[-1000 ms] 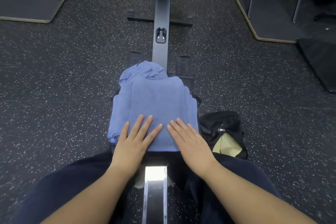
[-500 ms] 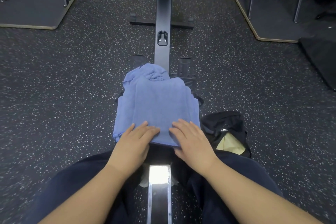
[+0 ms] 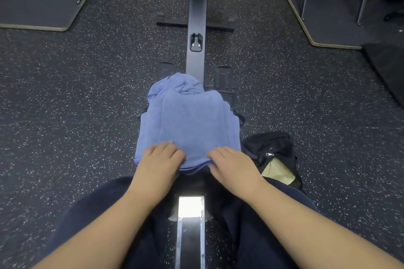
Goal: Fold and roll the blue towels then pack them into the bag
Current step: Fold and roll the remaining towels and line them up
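You have a folded blue towel (image 3: 192, 124) lying flat on top of a stack of blue towels on the rowing machine (image 3: 197, 17), centred over its rail. Its near edge is doubled and lifted slightly. Beneath it, a wider blue towel (image 3: 145, 135) shows at the left edge. A bunched blue towel (image 3: 181, 85) sits at the far end. The black bag (image 3: 273, 148) lies open on the floor, just beside the stack's right edge.
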